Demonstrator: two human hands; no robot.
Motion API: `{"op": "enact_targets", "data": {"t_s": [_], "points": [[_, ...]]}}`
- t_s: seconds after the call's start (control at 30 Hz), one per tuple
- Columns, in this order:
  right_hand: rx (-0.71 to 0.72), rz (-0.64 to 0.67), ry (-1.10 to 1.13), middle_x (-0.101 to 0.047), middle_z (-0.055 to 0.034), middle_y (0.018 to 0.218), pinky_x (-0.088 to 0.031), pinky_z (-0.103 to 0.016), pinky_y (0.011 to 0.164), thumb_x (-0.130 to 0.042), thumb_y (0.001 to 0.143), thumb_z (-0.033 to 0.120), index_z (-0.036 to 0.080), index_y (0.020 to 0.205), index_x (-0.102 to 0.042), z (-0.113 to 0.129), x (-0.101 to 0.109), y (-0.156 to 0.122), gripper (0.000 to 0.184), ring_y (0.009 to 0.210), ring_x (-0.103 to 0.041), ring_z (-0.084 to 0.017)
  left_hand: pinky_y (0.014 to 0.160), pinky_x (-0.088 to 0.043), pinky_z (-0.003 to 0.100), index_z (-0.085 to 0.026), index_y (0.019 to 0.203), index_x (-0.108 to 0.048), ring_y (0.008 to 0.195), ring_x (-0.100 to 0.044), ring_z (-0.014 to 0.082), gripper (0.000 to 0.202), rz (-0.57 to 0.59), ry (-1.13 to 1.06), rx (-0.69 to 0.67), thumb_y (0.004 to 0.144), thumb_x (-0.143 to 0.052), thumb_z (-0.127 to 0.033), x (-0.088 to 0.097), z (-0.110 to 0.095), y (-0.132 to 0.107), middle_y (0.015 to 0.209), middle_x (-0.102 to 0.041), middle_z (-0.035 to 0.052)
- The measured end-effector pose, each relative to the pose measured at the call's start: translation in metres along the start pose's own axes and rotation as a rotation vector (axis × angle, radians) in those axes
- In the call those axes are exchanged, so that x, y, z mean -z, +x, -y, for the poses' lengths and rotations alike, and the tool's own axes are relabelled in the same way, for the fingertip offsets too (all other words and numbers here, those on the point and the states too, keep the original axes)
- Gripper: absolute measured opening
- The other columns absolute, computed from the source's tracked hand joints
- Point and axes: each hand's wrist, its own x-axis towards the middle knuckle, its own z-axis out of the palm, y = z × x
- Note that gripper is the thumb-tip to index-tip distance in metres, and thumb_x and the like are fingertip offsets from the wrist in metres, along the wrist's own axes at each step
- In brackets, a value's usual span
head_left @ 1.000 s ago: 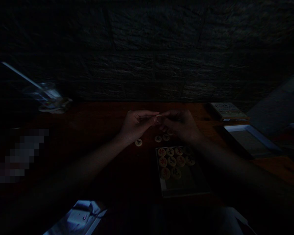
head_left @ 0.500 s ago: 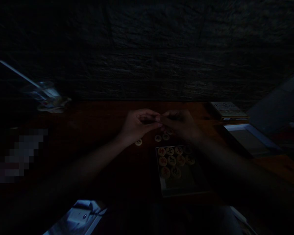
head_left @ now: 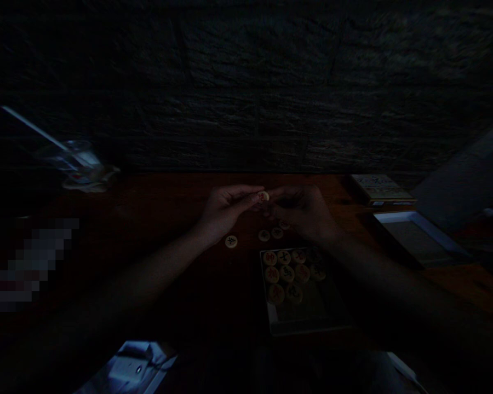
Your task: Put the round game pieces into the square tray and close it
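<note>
The scene is very dark. My left hand (head_left: 225, 209) and my right hand (head_left: 302, 213) meet above a brown table (head_left: 168, 219), fingertips together. Between them sits a round pale game piece with a red mark (head_left: 263, 196), pinched by my left fingers and touched by my right. Just below the hands lie loose pieces: one apart at the left (head_left: 230, 241) and a pair (head_left: 270, 234) side by side. Nearer to me a shallow tray (head_left: 308, 320) holds several round pieces with red or black characters in its far half.
A glass with a straw (head_left: 76, 161) stands at the far left. A flat box (head_left: 380, 189) and an open white-rimmed lid (head_left: 419, 235) lie at the right. A dark rough wall rises behind the table. A pale object (head_left: 127, 369) shows at the bottom left.
The piece between my fingertips was hidden half a second ago and now shows its red mark facing up. Both hands stayed in place; the view shifted slightly.
</note>
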Motion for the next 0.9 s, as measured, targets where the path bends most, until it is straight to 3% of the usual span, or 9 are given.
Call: {"op": "enact_targets", "data": {"t_s": [0.17, 0.3, 0.4, 0.47, 0.6, 0.77, 0.9], "points": [[0.006, -0.018, -0.044, -0.081, -0.006, 0.085, -0.052, -0.026, 0.054, -0.091, 0.077, 0.048, 0.019, 0.112, -0.083, 0.0017, -0.0006, -0.0018, 0.047, 0.066, -0.069, -0.016, 0.084, -0.062, 0.03, -0.016, 0.116, -0.075, 0.085, -0.078, 0.0166, 0.04, 0.043, -0.097, 0.071, 0.082, -0.089, -0.032, 0.0024, -0.0009, 0.001, 0.099, -0.083, 0.0072], [0.051, 0.014, -0.114, -0.077, -0.0031, 0.081, -0.051, -0.027, 0.057, -0.089, 0.081, 0.049, 0.019, 0.108, -0.084, -0.0006, 0.001, -0.0019, 0.04, 0.063, -0.064, -0.014, 0.085, -0.062, 0.03, -0.015, 0.122, -0.071, 0.086, -0.077, 0.0162, 0.042, 0.086, -0.153, 0.115, 0.083, -0.086, -0.025, 0.0014, -0.0039, 0.0003, 0.1, -0.081, 0.0075], [0.121, -0.006, -0.196, -0.074, -0.0023, 0.081, -0.052, -0.029, 0.063, -0.088, 0.083, 0.046, 0.02, 0.109, -0.083, -0.0031, 0.0035, -0.0017, 0.037, 0.068, -0.064, -0.015, 0.083, -0.062, 0.03, -0.016, 0.113, -0.075, 0.092, -0.076, 0.0175, 0.032, 0.12, -0.199, 0.149, 0.085, -0.084, -0.028, 0.0005, -0.005, -0.0005, 0.107, -0.08, 0.0086], [0.173, -0.028, -0.272, -0.075, -0.0035, 0.088, -0.053, -0.03, 0.067, -0.087, 0.085, 0.044, 0.022, 0.112, -0.083, -0.0042, 0.0053, -0.0015, 0.035, 0.075, -0.067, -0.017, 0.08, -0.062, 0.03, -0.015, 0.103, -0.077, 0.087, -0.076, 0.0174, 0.027, 0.148, -0.196, 0.183, 0.086, -0.085, -0.035, 0.0006, -0.0044, -0.0009, 0.1, -0.079, 0.0081], [0.265, -0.069, -0.408, -0.074, -0.0048, 0.097, -0.053, -0.03, 0.069, -0.087, 0.085, 0.038, 0.024, 0.112, -0.083, -0.0034, 0.0066, -0.0015, 0.03, 0.08, -0.067, -0.017, 0.073, -0.062, 0.03, -0.012, 0.093, -0.078, 0.073, -0.075, 0.0173, 0.037, 0.154, -0.168, 0.268, 0.084, -0.086, -0.048, 0.0016, -0.0024, -0.0016, 0.084, -0.079, 0.0091], [0.231, -0.005, -0.381, -0.077, -0.0037, 0.093, -0.051, -0.028, 0.068, -0.085, 0.086, 0.032, 0.021, 0.112, -0.081, -0.0013, 0.0043, -0.0021, 0.029, 0.075, -0.068, -0.016, 0.071, -0.061, 0.031, -0.012, 0.086, -0.078, 0.071, -0.076, 0.0191, 0.038, 0.163, -0.141, 0.305, 0.079, -0.089, -0.047, 0.0011, -0.0041, -0.0025, 0.078, -0.079, 0.0102], [0.222, 0.048, -0.328, -0.079, -0.0053, 0.098, -0.053, -0.029, 0.071, -0.082, 0.089, 0.04, 0.021, 0.11, -0.082, -0.0006, 0.0039, -0.0019, 0.029, 0.08, -0.071, -0.017, 0.07, -0.061, 0.03, -0.012, 0.084, -0.079, 0.07, -0.075, 0.0184, 0.034, 0.186, -0.122, 0.288, 0.08, -0.087, -0.045, 0.001, -0.0087, -0.0031, 0.077, -0.078, 0.0092]]}}
